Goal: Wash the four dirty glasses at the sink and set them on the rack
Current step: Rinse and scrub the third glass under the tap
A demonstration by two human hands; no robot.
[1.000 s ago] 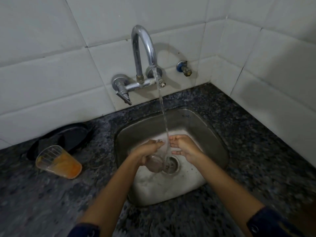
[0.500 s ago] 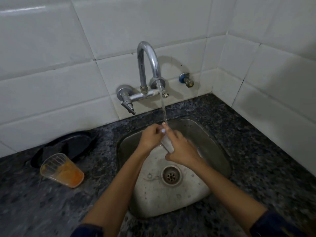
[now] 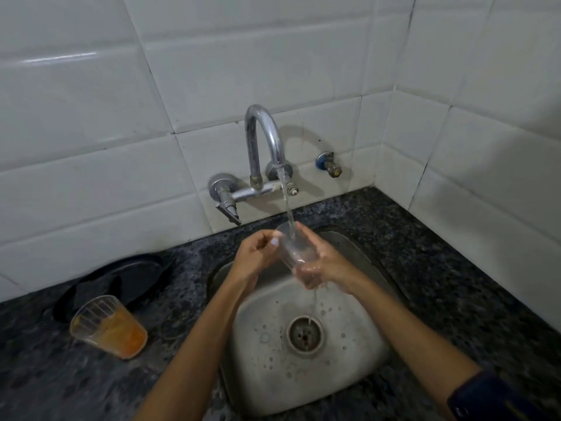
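A clear glass [image 3: 290,249] is held over the sink [image 3: 358,375], tilted with its mouth up toward the tap [image 3: 267,147] and its base down toward the right hand [image 3: 321,265]. The right hand's fingers are curled round the lower part of the glass from the right side and are wet. The left hand [image 3: 258,256] is set against the glass from the opposite side, with its fingertips [image 3: 274,242] pinching the rim near the mouth. A thin stream of water [image 3: 287,205] is seen falling from the tap's spout, just above both hands, into the open mouth of the glass. Below the right hand, a narrower trickle is seen running down to the drain [image 3: 304,335], which lies in the sink floor nearer the person than both hands.

Well to the left of the left hand, a second glass [image 3: 107,326] is seen on the dark speckled worktop [image 3: 440,284], tipped over so that it leans with its mouth up and to the left; orange residue is held in its lower part. Just behind that glass, further from the person, a dark plate [image 3: 130,278] is propped against the white tiled wall [image 3: 91,147]. To the right of the tap, above the right hand, a small valve [image 3: 329,164] is fixed to the wall.
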